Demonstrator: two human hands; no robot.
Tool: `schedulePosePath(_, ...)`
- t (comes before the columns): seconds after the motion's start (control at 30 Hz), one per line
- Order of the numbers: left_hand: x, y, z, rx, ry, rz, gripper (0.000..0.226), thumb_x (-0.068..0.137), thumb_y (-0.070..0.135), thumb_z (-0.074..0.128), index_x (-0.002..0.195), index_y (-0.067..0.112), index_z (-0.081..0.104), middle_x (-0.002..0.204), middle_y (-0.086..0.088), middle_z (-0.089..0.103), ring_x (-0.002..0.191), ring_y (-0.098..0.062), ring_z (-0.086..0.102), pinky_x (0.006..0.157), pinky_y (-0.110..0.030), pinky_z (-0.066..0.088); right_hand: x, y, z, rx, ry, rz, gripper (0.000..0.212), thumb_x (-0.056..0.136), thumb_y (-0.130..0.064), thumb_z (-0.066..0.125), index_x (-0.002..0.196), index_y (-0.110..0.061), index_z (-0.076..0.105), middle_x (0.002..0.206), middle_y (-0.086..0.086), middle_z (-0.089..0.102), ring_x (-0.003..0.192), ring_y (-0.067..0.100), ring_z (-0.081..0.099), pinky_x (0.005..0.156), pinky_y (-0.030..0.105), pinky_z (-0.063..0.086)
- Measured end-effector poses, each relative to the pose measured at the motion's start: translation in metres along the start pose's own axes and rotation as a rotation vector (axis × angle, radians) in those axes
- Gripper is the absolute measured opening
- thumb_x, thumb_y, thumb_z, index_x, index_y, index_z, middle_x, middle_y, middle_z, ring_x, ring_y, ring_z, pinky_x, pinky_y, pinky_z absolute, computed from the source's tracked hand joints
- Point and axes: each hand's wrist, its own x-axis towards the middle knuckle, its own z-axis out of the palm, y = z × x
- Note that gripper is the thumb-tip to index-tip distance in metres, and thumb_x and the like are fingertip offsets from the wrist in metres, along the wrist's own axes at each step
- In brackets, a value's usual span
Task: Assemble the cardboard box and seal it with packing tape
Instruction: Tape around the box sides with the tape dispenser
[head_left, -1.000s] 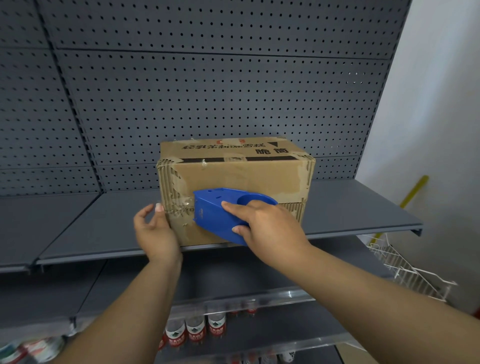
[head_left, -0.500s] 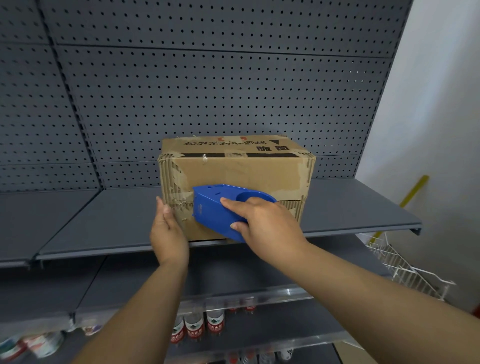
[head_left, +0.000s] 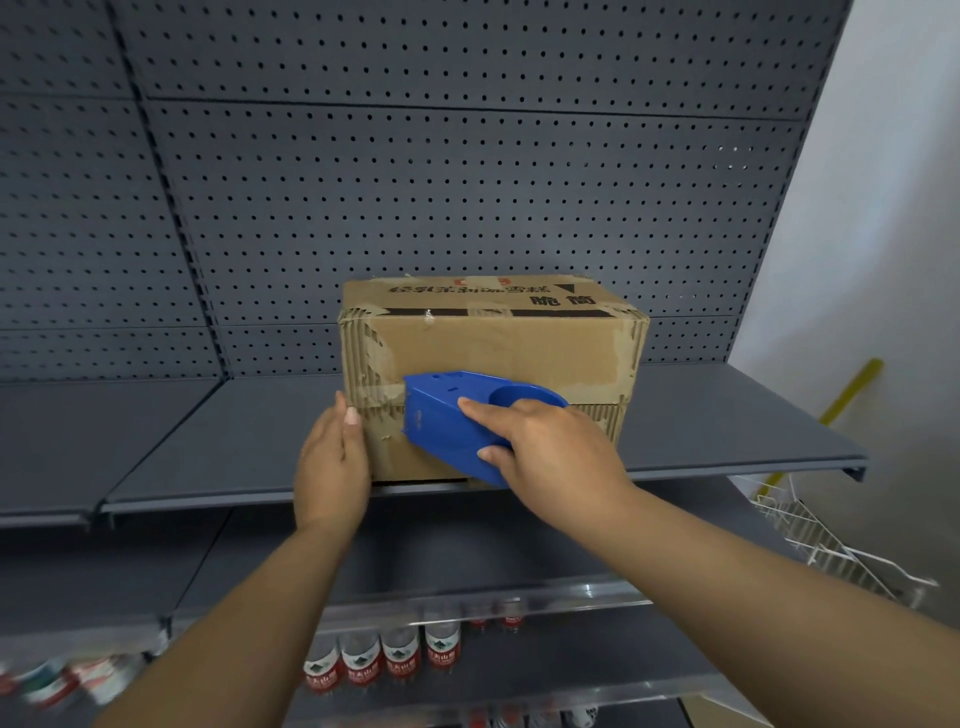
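Note:
A worn brown cardboard box (head_left: 498, 345) stands closed on the grey shelf (head_left: 727, 415), with torn edges and printed characters on top. A blue tape dispenser (head_left: 447, 423) is pressed flat against the box's front face, over the middle seam. My right hand (head_left: 550, 447) grips the dispenser from the right. My left hand (head_left: 332, 462) lies flat against the box's lower left front corner, fingers together and pointing up. A strip of clear tape shows on the front face just left of the dispenser.
Grey pegboard (head_left: 415, 182) backs the shelf. Lower shelves hold several bottles with red labels (head_left: 379, 660). A white wire basket (head_left: 810, 540) hangs at the right, and a yellow stick (head_left: 852, 387) leans on the white wall.
My left hand moved right, from open and apart to flat against the box's left corner. The dispenser stays in about the same place on the front face.

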Motion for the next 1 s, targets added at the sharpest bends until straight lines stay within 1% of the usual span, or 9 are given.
schedulePosePath(0.1, 0.009, 0.014, 0.003, 0.088, 0.019, 0.039, 0.057, 0.099, 0.039, 0.022, 0.149, 0.017, 0.006, 0.156, -0.007, 0.017, 0.143, -0.022, 0.016, 0.115, -0.040, 0.017, 0.000, 0.000, 0.001, -0.047, -0.015, -0.019, 0.050, 0.097, -0.034, 0.039, 0.145, -0.038, 0.023, 0.107, 0.000, 0.062, 0.096, 0.022, 0.059, 0.080, 0.033, 0.042)
schedulePosePath(0.17, 0.016, 0.023, 0.007, -0.025, 0.042, 0.028, 0.060, 0.098, 0.039, 0.024, 0.149, 0.020, -0.002, 0.158, -0.005, 0.012, 0.144, -0.019, 0.012, 0.116, -0.038, 0.015, -0.002, 0.000, 0.002, -0.087, -0.030, -0.043, 0.051, 0.097, -0.035, 0.036, 0.146, -0.037, 0.018, 0.105, 0.001, 0.063, 0.094, 0.022, 0.059, 0.080, 0.034, 0.044)
schedulePosePath(0.23, 0.021, 0.031, 0.012, -0.136, 0.065, 0.008, 0.063, 0.097, 0.041, 0.028, 0.148, 0.025, -0.005, 0.157, -0.002, 0.014, 0.143, -0.019, 0.017, 0.113, -0.038, 0.021, -0.003, 0.001, 0.002, -0.120, -0.035, -0.069, 0.052, 0.098, -0.036, 0.033, 0.147, -0.036, 0.014, 0.102, 0.002, 0.063, 0.090, 0.023, 0.059, 0.079, 0.034, 0.043)
schedulePosePath(0.37, 0.024, 0.033, 0.021, -0.131, 0.138, -0.031, 0.058, 0.096, 0.041, 0.032, 0.148, 0.030, 0.008, 0.151, 0.000, 0.033, 0.129, -0.027, 0.043, 0.092, -0.039, 0.041, -0.003, 0.006, 0.000, -0.154, -0.048, -0.113, 0.052, 0.099, -0.036, 0.029, 0.147, -0.035, 0.010, 0.099, 0.004, 0.060, 0.087, 0.024, 0.058, 0.072, 0.032, 0.036)
schedulePosePath(0.47, 0.026, 0.027, 0.027, -0.090, 0.175, -0.046, 0.051, 0.096, 0.042, 0.032, 0.145, 0.031, 0.022, 0.136, -0.006, 0.053, 0.115, -0.033, 0.054, 0.081, -0.038, 0.042, -0.001, 0.010, 0.000, -0.152, -0.064, -0.118, 0.051, 0.099, -0.036, 0.030, 0.147, -0.036, 0.012, 0.091, 0.004, 0.056, 0.082, 0.024, 0.054, 0.070, 0.030, 0.033)
schedulePosePath(0.53, 0.028, 0.024, 0.028, -0.052, 0.185, -0.058, 0.048, 0.096, 0.041, 0.032, 0.143, 0.029, 0.029, 0.125, -0.009, 0.059, 0.107, -0.035, 0.057, 0.076, -0.036, 0.041, 0.000, 0.013, 0.000, -0.154, -0.076, -0.121, 0.051, 0.099, -0.037, 0.030, 0.147, -0.037, 0.012, 0.087, 0.003, 0.053, 0.079, 0.024, 0.053, 0.068, 0.031, 0.038)
schedulePosePath(0.63, 0.029, 0.023, 0.028, -0.021, 0.196, -0.046, 0.046, 0.096, 0.041, 0.032, 0.140, 0.025, 0.035, 0.117, -0.014, 0.063, 0.101, -0.037, 0.058, 0.074, -0.037, 0.041, 0.000, 0.019, -0.002, -0.173, -0.089, -0.137, 0.051, 0.099, -0.038, 0.030, 0.147, -0.038, 0.012, 0.092, 0.005, 0.057, 0.082, 0.026, 0.057, 0.070, 0.034, 0.047)
schedulePosePath(0.73, 0.030, 0.021, 0.028, -0.005, 0.194, -0.036, 0.046, 0.096, 0.041, 0.032, 0.139, 0.025, 0.035, 0.114, -0.014, 0.063, 0.099, -0.037, 0.058, 0.075, -0.039, 0.042, 0.000, 0.022, -0.003, -0.184, -0.098, -0.158, 0.051, 0.099, -0.038, 0.029, 0.147, -0.038, 0.010, 0.094, 0.005, 0.058, 0.083, 0.027, 0.057, 0.073, 0.036, 0.050)
schedulePosePath(1.0, 0.031, 0.020, 0.029, 0.001, 0.185, -0.035, 0.048, 0.095, 0.045, 0.029, 0.141, 0.032, 0.030, 0.117, -0.010, 0.063, 0.101, -0.036, 0.059, 0.078, -0.042, 0.046, 0.001, 0.030, -0.008, -0.158, -0.118, -0.167, 0.051, 0.098, -0.039, 0.030, 0.146, -0.042, 0.011, 0.093, 0.001, 0.054, 0.088, 0.023, 0.055, 0.068, 0.029, 0.038)
